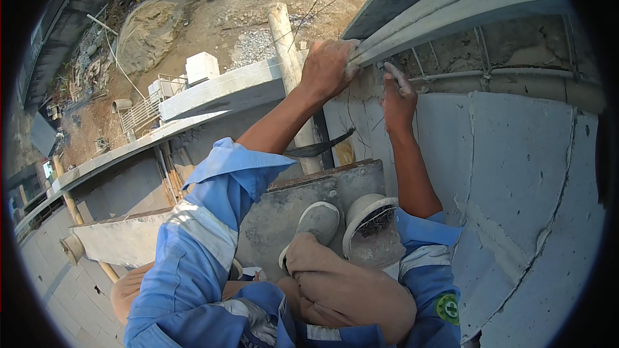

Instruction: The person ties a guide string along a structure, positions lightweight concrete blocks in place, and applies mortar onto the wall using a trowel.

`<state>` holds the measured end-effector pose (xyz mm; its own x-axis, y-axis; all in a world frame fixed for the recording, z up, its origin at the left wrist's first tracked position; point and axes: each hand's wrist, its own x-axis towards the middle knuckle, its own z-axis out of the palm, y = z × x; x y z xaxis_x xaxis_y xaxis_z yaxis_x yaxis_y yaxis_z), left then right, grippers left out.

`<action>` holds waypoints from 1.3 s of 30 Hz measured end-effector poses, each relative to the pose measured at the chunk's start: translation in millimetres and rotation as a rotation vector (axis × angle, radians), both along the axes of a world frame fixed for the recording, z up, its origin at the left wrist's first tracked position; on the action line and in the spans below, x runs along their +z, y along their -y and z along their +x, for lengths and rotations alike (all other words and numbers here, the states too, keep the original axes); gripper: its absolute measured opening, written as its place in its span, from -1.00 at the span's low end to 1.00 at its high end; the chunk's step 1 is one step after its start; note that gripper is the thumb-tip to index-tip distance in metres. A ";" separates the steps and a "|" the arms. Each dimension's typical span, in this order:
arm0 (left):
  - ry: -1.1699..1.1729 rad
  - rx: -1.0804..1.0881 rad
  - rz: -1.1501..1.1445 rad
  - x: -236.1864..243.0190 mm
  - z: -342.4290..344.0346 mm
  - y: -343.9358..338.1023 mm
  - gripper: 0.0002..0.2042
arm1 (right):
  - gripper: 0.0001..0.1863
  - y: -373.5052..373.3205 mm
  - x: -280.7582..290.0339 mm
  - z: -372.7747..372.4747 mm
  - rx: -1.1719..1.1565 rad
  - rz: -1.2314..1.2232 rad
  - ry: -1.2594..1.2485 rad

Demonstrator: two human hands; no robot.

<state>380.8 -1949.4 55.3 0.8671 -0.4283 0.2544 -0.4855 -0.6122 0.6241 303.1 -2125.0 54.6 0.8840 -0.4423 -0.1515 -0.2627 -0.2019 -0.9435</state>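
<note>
Perching high on a plank (303, 196), left hand (329, 67) gripping grey pipes (451, 9) for steadiness, fingers wrapped tight, right hand (398, 100) pinching a tool (394, 76) against the wall (516, 154).

The left hand (327, 67) folds over the grey moulding (451, 9), so its fingertips are hidden behind that edge. Just right of the moulding's lower end, the right hand (398, 100) pinches a thin tool (394, 74) too small to identify. Below the moulding, the white bucket (369, 219) is partly covered by the right sleeve, its contents unclear. Far above left of the moulding, small red and white objects on the ground are too tiny to tell.
</note>
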 end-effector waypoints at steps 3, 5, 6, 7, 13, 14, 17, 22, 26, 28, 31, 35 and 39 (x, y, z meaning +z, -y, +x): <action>-0.056 0.011 -0.013 -2.0 -1.4 3.7 -0.50 | -0.63 -8.9 9.2 -6.5 0.004 0.173 -0.123; -0.069 0.033 -0.049 -1.2 -2.1 5.7 -0.51 | -0.62 -16.3 9.9 -9.6 -0.024 0.331 -0.115; -0.062 0.028 -0.077 0.0 -2.1 6.5 -0.54 | -0.62 -20.0 10.7 -10.7 -0.024 0.327 -0.115; -0.054 0.023 -0.106 1.3 -2.3 7.1 -0.57 | -0.61 -24.1 11.4 -11.6 -0.033 0.401 -0.120; -0.086 0.009 -0.080 -1.6 0.4 3.0 -0.56 | -0.49 -51.0 23.3 -12.7 -0.126 0.685 -0.161; -0.086 0.010 -0.082 -2.4 0.8 2.8 -0.56 | -0.44 -53.0 26.2 -13.4 -0.153 0.751 -0.171; -0.107 0.005 -0.121 -4.9 1.7 2.0 -0.56 | -0.43 -60.9 32.9 -16.3 -0.127 0.854 -0.162; -0.065 -0.073 -0.158 -4.2 1.9 -1.2 -0.48 | -0.42 -59.8 37.0 -12.7 -0.166 0.921 -0.173; 0.026 -0.088 -0.173 -6.1 1.9 -9.5 -0.42 | -0.40 -63.3 30.4 -6.3 -0.204 0.871 -0.132; -0.047 -0.161 -0.180 -1.0 6.7 -17.0 -0.38 | -0.40 -63.8 27.7 -6.0 -0.207 0.810 -0.160; -0.283 -0.285 -0.235 11.6 15.8 -28.7 -0.35 | -0.45 -64.6 24.2 -4.1 -0.216 0.683 -0.194; -0.464 -0.314 -0.297 5.8 22.8 -30.3 -0.31 | -0.50 -52.2 26.3 -2.5 -0.220 0.528 -0.238; -0.520 -0.328 -0.320 10.8 29.2 -33.4 -0.37 | -0.59 -45.6 11.6 -0.4 -0.142 0.375 -0.232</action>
<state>410.0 -1916.0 66.0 0.7489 -0.6627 -0.0012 -0.2035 -0.2317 0.9512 302.7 -2079.4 66.2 0.7424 -0.4334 -0.5109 -0.4762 0.1951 -0.8574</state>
